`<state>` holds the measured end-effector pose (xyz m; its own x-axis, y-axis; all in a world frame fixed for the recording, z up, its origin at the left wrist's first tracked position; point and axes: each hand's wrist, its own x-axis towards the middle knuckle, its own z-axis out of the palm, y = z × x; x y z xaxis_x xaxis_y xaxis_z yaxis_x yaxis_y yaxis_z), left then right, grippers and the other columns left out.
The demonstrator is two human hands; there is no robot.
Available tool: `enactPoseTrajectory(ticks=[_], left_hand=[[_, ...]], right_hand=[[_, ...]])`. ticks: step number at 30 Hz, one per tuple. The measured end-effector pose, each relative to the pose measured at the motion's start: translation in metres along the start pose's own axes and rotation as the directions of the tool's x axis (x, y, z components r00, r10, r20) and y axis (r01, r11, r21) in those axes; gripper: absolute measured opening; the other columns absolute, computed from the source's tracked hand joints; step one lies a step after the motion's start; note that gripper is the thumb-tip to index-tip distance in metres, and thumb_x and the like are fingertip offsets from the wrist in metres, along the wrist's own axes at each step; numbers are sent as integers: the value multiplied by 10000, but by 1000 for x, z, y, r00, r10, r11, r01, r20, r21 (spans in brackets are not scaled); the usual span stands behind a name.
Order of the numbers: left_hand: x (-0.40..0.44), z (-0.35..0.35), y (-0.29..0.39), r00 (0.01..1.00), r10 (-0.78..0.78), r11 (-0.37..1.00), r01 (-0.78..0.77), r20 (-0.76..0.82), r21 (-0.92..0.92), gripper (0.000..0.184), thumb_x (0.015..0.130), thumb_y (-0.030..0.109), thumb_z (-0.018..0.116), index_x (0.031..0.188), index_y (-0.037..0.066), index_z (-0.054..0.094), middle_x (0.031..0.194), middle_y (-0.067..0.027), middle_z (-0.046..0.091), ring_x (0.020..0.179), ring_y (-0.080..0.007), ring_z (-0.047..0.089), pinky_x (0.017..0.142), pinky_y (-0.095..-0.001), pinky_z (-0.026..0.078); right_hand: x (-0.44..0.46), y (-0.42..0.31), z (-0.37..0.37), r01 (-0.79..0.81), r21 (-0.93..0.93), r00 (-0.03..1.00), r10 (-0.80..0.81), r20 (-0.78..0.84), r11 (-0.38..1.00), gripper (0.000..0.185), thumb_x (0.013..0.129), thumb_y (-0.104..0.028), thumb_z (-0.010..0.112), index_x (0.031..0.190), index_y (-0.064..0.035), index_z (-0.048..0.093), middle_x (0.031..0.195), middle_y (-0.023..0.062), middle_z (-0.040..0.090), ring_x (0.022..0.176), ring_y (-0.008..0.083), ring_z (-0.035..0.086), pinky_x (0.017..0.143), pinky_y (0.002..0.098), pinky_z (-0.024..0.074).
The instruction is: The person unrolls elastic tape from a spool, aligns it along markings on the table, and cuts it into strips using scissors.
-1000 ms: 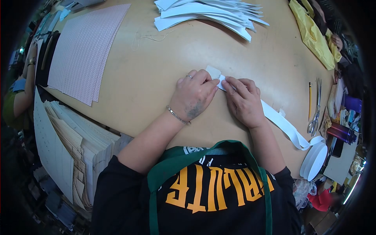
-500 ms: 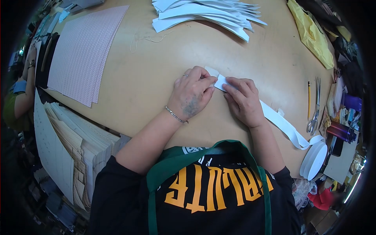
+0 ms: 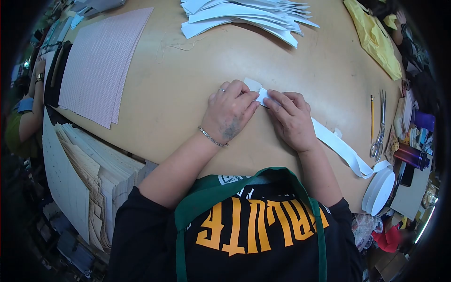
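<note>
A white strip [image 3: 339,146] runs from a white roll [image 3: 378,190] at the right, passes under my right hand [image 3: 292,118] and ends between my hands. At that end a small pale piece [image 3: 252,84] lies against it. My left hand [image 3: 231,109] pinches the edge of the small piece, thumb and index finger together. The fingers of my right hand are closed on the end of the white strip, pressing it near the tabletop. Where the two pieces meet is partly covered by my fingertips.
White cut pieces [image 3: 244,18] are piled at the top. Pink patterned sheets [image 3: 101,66] lie upper left, a stack of sheets [image 3: 112,174] below. Scissors [image 3: 379,127], a pencil [image 3: 372,117] and yellow material [image 3: 373,40] are right. Another person's arm [image 3: 33,110] shows far left.
My left fingertips have shifted slightly on the small piece, and my right fingers have moved a little on the strip end. At the upper right, another person's hand has moved near the yellow material.
</note>
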<state>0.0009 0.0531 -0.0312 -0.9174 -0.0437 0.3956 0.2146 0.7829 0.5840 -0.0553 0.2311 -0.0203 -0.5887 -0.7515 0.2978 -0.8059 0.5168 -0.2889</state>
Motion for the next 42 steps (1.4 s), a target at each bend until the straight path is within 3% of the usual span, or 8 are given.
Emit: enactPoseTrajectory(ticks=[12,24,27,36,42], left_hand=[[0,1,2,1000,17,997,-16,-11,81,136,714,125,690,837,83,648,802,-31,539,748,-209,548,626,-338,443],[2,-4,-1,999,21,999,-19,43,-38,113,725,80,659,834,55,645,801,-62,547,729,-232,554,630,-332,455],[2,-2,-2,1000,-27,994,27,-4,-109,97,728,52,642,825,53,642,797,-65,545,718,-232,552,623,-330,453],[0,-2,-1,1000,26,999,-26,17,-26,128,713,30,639,838,51,640,795,-69,538,716,-237,543,623,-340,452],[-1,-2,3,995,92,988,-97,45,121,259,690,16,646,936,93,662,800,-42,533,707,-210,524,623,-323,448]], right_hand=[[2,-1,-2,-11,9,1000,11,13,1000,299,734,-103,616,1029,-148,604,1128,6,559,971,224,526,792,369,433],[0,0,-3,-23,30,1000,23,10,999,284,734,-109,628,1013,-158,609,1109,7,564,971,229,522,802,382,426],[1,-1,-3,-28,25,999,28,23,999,279,745,-123,620,1020,-165,605,1112,6,560,973,230,520,801,385,429],[0,-1,-3,-30,-28,996,32,82,999,325,747,-150,593,1071,-176,583,1164,-4,526,1005,225,501,810,378,424],[1,-1,-5,-33,-15,996,34,82,999,343,746,-158,594,1089,-176,582,1164,-15,528,1004,220,499,816,377,422]])
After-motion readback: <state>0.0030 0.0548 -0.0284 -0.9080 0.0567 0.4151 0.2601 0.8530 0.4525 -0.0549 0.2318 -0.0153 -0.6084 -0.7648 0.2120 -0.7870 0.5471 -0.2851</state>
